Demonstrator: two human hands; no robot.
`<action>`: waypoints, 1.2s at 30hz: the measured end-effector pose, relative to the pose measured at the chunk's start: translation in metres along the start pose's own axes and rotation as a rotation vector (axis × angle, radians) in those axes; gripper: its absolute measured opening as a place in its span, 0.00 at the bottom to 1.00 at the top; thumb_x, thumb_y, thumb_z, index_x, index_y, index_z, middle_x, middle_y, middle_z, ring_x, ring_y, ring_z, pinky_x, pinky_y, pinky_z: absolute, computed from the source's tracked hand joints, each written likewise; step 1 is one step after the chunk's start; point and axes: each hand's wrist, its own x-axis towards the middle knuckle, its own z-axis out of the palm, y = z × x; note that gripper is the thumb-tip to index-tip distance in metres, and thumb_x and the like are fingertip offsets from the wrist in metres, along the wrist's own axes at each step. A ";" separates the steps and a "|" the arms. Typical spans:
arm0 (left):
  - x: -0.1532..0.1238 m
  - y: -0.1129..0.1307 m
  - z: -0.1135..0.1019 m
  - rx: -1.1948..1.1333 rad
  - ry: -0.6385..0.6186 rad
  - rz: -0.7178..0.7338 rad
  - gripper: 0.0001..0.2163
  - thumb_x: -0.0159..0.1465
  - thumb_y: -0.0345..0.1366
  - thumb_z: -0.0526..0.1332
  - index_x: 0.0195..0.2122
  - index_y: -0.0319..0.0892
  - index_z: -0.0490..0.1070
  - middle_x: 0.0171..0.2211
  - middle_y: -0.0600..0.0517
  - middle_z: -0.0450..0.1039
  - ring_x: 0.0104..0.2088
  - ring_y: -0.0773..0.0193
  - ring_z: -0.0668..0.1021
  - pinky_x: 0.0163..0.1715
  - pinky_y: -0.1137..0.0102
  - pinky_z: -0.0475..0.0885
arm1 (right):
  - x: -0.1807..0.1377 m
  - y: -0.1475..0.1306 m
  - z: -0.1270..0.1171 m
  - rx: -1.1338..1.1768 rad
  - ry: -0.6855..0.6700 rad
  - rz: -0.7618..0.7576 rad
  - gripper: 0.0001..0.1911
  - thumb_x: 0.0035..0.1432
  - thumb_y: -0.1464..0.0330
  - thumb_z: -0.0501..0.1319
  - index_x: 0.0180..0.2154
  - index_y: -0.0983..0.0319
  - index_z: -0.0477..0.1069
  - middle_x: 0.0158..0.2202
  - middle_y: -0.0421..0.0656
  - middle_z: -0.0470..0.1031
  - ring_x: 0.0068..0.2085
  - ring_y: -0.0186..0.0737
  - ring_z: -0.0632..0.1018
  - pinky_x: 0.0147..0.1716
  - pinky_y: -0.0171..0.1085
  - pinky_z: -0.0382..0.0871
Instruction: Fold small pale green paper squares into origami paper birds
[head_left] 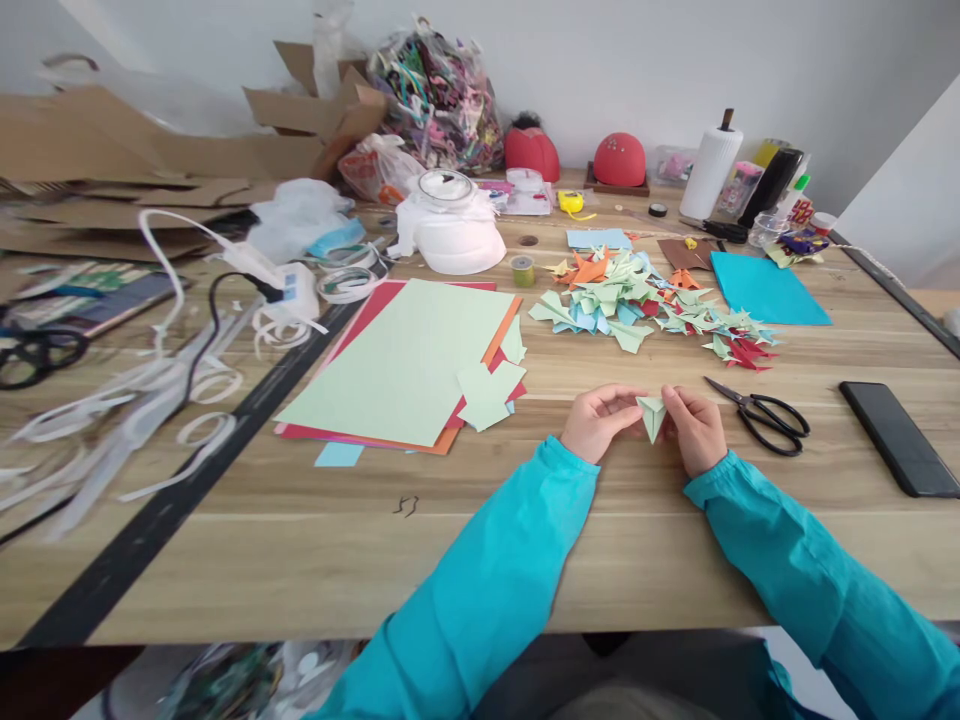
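A small pale green folded paper [652, 417], creased into a pointed kite-like shape, is held just above the wooden table. My left hand [606, 422] pinches its left side between thumb and fingers. On its other side, my right hand [695, 427] grips the right edge, fingers closed. Black-handled scissors [766, 413] lie just right of my right hand, blades pointing up-left. Beyond my hands spreads a pile of folded paper pieces [615, 290] in green, orange, blue and red. Small green paper squares [491, 392] rest to the left of my left hand.
A stack of coloured paper sheets [397, 365] lies left of centre. At right are a black phone [900, 438] and blue paper [769, 288]. A power strip [296, 290] with cords and white strips [202, 450] covers the left. Cardboard [150, 145] fills the back left.
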 end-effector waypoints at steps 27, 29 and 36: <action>-0.001 0.003 0.002 0.183 0.125 0.184 0.11 0.46 0.38 0.66 0.28 0.38 0.72 0.25 0.51 0.74 0.27 0.67 0.75 0.29 0.71 0.71 | -0.001 0.003 0.000 0.147 -0.170 0.102 0.17 0.53 0.59 0.56 0.19 0.64 0.66 0.14 0.39 0.68 0.16 0.32 0.68 0.16 0.32 0.61; -0.001 0.003 0.003 0.199 0.112 0.188 0.10 0.46 0.38 0.65 0.28 0.38 0.72 0.26 0.51 0.74 0.27 0.66 0.74 0.29 0.71 0.71 | 0.000 0.005 -0.001 0.156 -0.162 0.101 0.16 0.53 0.60 0.57 0.20 0.63 0.66 0.14 0.39 0.68 0.16 0.32 0.68 0.16 0.31 0.61; -0.001 -0.002 0.002 0.276 0.071 0.171 0.11 0.48 0.40 0.64 0.29 0.38 0.72 0.26 0.51 0.72 0.26 0.67 0.73 0.25 0.73 0.69 | -0.001 0.000 -0.002 0.019 -0.042 0.009 0.13 0.51 0.60 0.58 0.23 0.62 0.67 0.14 0.37 0.67 0.18 0.32 0.69 0.18 0.32 0.63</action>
